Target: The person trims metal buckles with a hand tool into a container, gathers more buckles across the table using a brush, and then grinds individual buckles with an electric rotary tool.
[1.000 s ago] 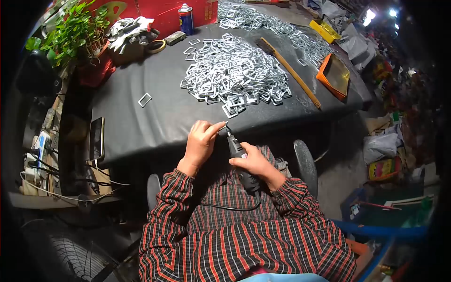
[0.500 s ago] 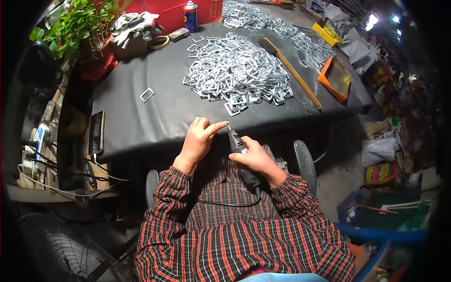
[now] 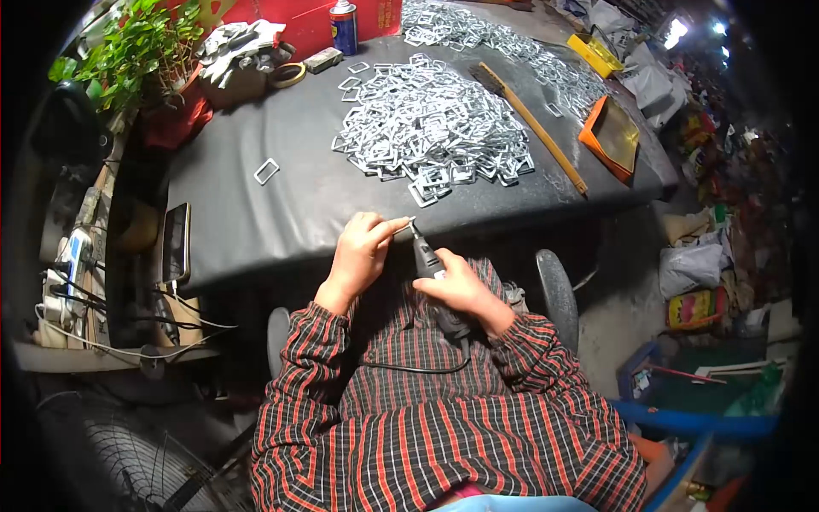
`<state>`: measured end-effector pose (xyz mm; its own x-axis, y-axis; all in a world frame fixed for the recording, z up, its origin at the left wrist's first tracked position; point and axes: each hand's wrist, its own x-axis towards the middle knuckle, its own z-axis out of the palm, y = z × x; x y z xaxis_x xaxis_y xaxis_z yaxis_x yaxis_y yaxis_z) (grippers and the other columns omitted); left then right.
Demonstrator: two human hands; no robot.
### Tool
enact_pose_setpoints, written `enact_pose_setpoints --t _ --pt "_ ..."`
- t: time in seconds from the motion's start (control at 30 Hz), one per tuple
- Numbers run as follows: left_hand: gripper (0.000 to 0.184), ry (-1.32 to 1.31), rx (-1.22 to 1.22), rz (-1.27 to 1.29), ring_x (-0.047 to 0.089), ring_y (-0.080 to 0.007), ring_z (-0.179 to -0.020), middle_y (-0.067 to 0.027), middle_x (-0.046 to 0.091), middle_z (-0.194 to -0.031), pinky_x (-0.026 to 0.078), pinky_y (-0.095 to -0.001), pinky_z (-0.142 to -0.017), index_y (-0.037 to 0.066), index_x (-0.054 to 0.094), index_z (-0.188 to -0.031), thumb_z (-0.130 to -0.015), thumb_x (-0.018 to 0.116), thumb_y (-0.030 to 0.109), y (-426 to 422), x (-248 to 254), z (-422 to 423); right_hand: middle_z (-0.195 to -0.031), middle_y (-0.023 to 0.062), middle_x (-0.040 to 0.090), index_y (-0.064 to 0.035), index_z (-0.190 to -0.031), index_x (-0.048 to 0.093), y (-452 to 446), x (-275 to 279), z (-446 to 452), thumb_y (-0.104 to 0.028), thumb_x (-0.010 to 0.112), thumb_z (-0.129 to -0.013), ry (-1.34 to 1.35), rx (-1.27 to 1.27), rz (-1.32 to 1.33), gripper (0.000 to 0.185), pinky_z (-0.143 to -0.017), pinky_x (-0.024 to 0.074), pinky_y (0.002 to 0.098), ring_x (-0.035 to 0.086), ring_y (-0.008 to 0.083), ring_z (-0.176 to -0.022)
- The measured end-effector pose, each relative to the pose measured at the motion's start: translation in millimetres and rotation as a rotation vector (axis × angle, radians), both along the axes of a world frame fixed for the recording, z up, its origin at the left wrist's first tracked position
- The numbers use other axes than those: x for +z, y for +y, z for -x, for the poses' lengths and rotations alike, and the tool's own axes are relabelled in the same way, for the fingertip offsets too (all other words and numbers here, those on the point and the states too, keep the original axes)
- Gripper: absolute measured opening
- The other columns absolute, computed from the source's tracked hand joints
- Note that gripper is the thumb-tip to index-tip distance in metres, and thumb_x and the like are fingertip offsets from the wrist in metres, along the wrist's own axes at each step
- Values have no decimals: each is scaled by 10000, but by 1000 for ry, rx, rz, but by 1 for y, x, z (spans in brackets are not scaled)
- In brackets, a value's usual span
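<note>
My right hand (image 3: 458,284) is wrapped around a black corded rotary tool (image 3: 426,255), whose narrow tip points up and away from me. My left hand (image 3: 362,250) is closed in a pinch, with its fingertips right at the tool's tip. Between those fingertips is a small metal piece (image 3: 411,220), too small to make out its shape. Both hands are just off the front edge of the black-covered table (image 3: 247,222). Beyond them lies a heap of rectangular metal rings (image 3: 435,128). One single ring (image 3: 267,171) rests apart on the left.
A wooden-handled brush (image 3: 537,132) and an orange tray (image 3: 611,141) lie right of the heap. More rings (image 3: 512,55) spread behind. A spray can (image 3: 344,30), tape roll (image 3: 287,75) and potted plant (image 3: 136,60) stand at the back left. A phone (image 3: 176,243) lies at the left edge.
The right hand and rotary tool have shifted very slightly left. My left hand keeps its pinch at the tool's tip. The view has tilted slightly.
</note>
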<state>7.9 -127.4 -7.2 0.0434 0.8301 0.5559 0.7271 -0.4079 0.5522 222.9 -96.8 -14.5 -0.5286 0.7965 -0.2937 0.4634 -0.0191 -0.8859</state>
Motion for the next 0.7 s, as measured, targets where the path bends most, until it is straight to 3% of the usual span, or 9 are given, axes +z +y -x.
enact_pose_setpoints --t 0.03,0.13,0.17,0.27,0.33,0.5,0.7 --pt "452 3 -6 -4 545 -276 -846 -87 568 -881 481 -371 -743 146 696 -1137 -737 652 -59 1 2 3 -792 125 618 30 -969 551 -1 1 -8 -311 797 -713 3 -6 -4 492 -655 511 357 629 212 -727" --pt "445 8 337 -11 557 -300 -919 -104 588 -944 475 -402 -785 137 696 -1125 -725 649 -52 3 11 18 -768 63 629 13 -1021 536 -14 9 -36 -110 758 -800 112 -23 -55 336 -561 522 286 630 137 -604" --pt "445 9 330 -14 557 -300 -919 -104 588 -944 475 -402 -785 137 696 -1125 -725 649 -52 9 16 16 -768 63 629 13 -1021 536 -15 10 -43 -110 758 -800 113 -30 -58 336 -561 522 286 630 137 -604" --pt "356 133 485 -339 552 -324 -937 -110 587 -961 469 -444 -808 120 695 -1048 -718 672 -12 34 30 0 -798 67 628 15 -1001 571 -23 11 -59 -238 797 -757 224 -237 128 418 -650 514 337 611 144 -715" --pt "228 43 214 -280 556 -326 -955 -118 604 -971 475 -421 -799 81 692 -967 -749 698 16 63 20 -30 -798 58 629 14 -1009 573 -27 10 -57 -231 798 -758 233 -233 133 417 -651 512 330 609 136 -720" --pt "150 107 284 -69 570 -335 -960 -126 613 -975 484 -424 -801 87 689 -933 -783 697 81 89 10 -53 -801 37 624 14 -1031 579 -25 -4 -63 -218 804 -760 234 -212 29 422 -657 506 307 600 115 -736" --pt "167 117 311 -12 600 -325 -872 -114 623 -907 498 -428 -748 109 696 -978 -819 665 67 65 0 8 -792 44 617 14 -1030 576 -22 -5 -64 -226 803 -759 211 -200 55 427 -663 502 307 594 116 -740"
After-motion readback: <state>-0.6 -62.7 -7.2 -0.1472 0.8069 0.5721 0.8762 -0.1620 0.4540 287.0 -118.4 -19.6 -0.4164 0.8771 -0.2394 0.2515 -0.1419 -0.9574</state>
